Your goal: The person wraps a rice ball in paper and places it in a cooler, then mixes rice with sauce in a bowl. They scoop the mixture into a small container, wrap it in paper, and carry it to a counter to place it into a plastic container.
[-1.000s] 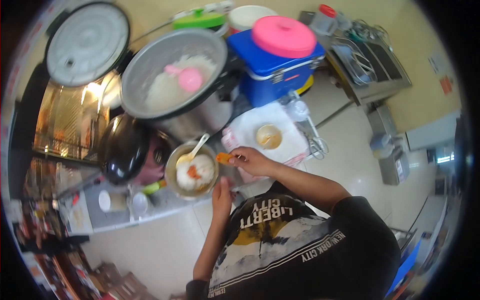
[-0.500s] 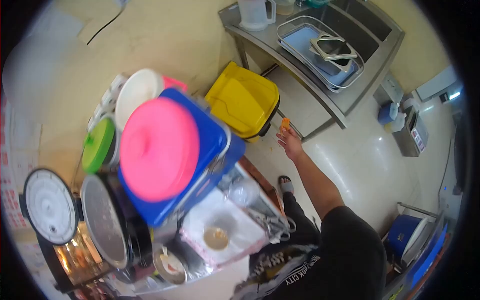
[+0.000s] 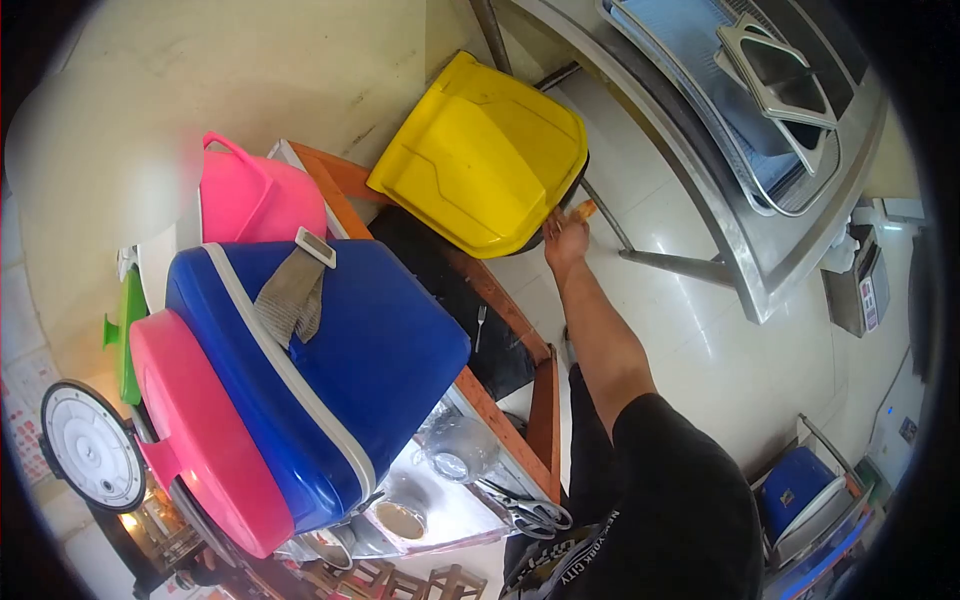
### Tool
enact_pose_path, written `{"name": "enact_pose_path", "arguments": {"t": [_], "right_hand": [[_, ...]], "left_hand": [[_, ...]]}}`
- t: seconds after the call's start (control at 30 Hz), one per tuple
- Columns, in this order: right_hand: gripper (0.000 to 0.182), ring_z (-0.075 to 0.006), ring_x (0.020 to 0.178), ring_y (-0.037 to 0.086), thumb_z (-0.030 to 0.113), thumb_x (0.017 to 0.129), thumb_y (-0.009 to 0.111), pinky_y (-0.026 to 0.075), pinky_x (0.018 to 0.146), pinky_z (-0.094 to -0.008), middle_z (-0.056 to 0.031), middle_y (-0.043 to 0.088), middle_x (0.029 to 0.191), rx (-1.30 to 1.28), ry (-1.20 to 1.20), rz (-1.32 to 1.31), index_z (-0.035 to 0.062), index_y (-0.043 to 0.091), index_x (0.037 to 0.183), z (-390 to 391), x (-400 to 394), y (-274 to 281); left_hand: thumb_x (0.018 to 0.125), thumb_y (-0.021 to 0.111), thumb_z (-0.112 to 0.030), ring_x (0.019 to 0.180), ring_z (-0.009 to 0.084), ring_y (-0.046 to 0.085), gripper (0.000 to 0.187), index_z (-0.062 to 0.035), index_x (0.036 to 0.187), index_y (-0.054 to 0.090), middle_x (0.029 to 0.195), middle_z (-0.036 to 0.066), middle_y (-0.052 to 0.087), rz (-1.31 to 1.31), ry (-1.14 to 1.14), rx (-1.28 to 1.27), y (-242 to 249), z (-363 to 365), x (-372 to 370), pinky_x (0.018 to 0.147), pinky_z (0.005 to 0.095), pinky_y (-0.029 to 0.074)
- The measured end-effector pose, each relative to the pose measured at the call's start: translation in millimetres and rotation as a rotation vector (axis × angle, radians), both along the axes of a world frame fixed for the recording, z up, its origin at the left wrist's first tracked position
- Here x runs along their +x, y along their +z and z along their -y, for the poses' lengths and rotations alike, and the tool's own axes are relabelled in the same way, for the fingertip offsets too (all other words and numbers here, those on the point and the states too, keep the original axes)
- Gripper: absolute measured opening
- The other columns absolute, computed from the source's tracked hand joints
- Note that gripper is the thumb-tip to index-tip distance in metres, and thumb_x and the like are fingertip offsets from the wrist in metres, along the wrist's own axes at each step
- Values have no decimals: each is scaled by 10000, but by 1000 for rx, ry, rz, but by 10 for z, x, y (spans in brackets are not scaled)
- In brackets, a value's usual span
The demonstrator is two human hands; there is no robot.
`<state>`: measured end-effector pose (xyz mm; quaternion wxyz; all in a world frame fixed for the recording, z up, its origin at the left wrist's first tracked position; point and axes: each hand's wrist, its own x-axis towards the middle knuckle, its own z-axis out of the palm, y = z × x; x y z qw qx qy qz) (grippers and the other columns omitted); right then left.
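My right hand reaches out to the front edge of a yellow lidded bin. The fingertips are at the rim of its lid, which looks closed. A small orange piece, of a kind I cannot make out, is held at the side of the hand by the thumb. Part of the fingers is hidden against the bin. My left hand is out of view.
A blue cooler box and a pink lid crowd the left. Scissors lie on the counter below. A steel sink table carrying trays stands at upper right, its leg rail near my hand.
My right hand has moved from beside the bin to its lid edge, still with the orange piece. The view has shifted, with the bin and cooler box now closer.
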<state>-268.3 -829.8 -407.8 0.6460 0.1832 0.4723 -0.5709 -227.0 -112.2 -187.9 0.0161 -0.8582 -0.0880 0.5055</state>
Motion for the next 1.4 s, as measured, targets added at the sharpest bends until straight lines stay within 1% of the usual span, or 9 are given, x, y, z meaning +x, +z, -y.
{"name": "enact_pose_path", "arguments": {"t": [0.13, 0.27, 0.33, 0.4, 0.57, 0.83, 1.03, 1.13, 1.4], "right_hand": [[309, -188, 879, 600, 330, 1039, 542, 511, 741, -354, -82, 625, 1087, -268, 345, 208, 82, 518, 1222, 92, -39, 110], [514, -256, 744, 585, 496, 959, 609, 523, 658, -391, -75, 601, 821, 204, 952, -508, 12, 626, 1130, 213, 149, 826], [569, -264, 748, 573, 544, 931, 603, 494, 611, -411, -76, 589, 875, 115, 1274, -964, 23, 613, 1160, 181, -169, -441], [464, -234, 682, 549, 520, 928, 571, 462, 576, -400, -79, 560, 861, 165, 1264, -843, 100, 611, 1121, -294, -529, -100], [318, -106, 760, 581, 295, 989, 607, 473, 620, -259, -36, 650, 958, -325, 1196, -931, 37, 622, 1175, -1721, -1156, 1624], [239, -295, 989, 632, 84, 907, 665, 511, 888, -366, -153, 635, 1067, -1772, 1581, -805, 44, 647, 1142, -4042, 748, 4174], [282, -301, 1176, 574, 125, 845, 606, 456, 976, -428, -183, 639, 1220, -2534, 1383, -1491, -25, 678, 1072, -5597, 2902, 3936], [272, -298, 1109, 619, 154, 884, 551, 454, 949, -416, -188, 674, 1151, -2342, 1711, -2086, -7, 704, 1040, -5918, 3379, 3771], [263, -359, 858, 692, 117, 883, 552, 550, 758, -472, -199, 678, 929, -2227, 2148, -1731, -10, 694, 1065, -5889, 2926, 4150]], "left_hand": [[1034, 433, -477, 850, 338, 649, 510, -37, 1019, 690, 920, 181, 689, -20, 14, 19, 47, -193, -135, 785, 462, 508], [1036, 411, -497, 880, 372, 656, 530, -46, 1016, 690, 946, 197, 688, -46, 36, 29, 156, -778, -452, 814, 487, 509], [1037, 401, -507, 894, 388, 660, 541, -51, 1014, 690, 959, 206, 688, -58, -21, -11, 204, -1386, -658, 828, 499, 510], [1044, 389, -523, 864, 396, 654, 560, -44, 1023, 678, 909, 203, 687, 232, -668, -349, 219, -1432, -833, 803, 494, 501], [1013, 500, -515, 583, 198, 630, 558, 21, 1146, 584, 875, 158, 701, 272, 632, -234, 439, -849, -449, 443, 303, 458], [1044, 478, -482, 557, 132, 569, 519, 24, 1073, 589, 737, 79, 612, 736, 878, -821, 611, -866, 1343, 474, 258, 435], [1004, 604, -382, 629, 110, 591, 390, -8, 1109, 570, 803, 49, 636, 663, 747, -1236, 883, -861, 2383, 510, 249, 443], [972, 650, -191, 598, 98, 592, 245, -7, 1107, 560, 792, 54, 647, 481, 814, -1325, 945, -840, 2489, 495, 247, 455], [987, 599, -111, 578, 141, 609, 177, -14, 1018, 454, 842, 109, 638, 430, 753, -1381, 1065, -1498, 2843, 482, 264, 522]]}}
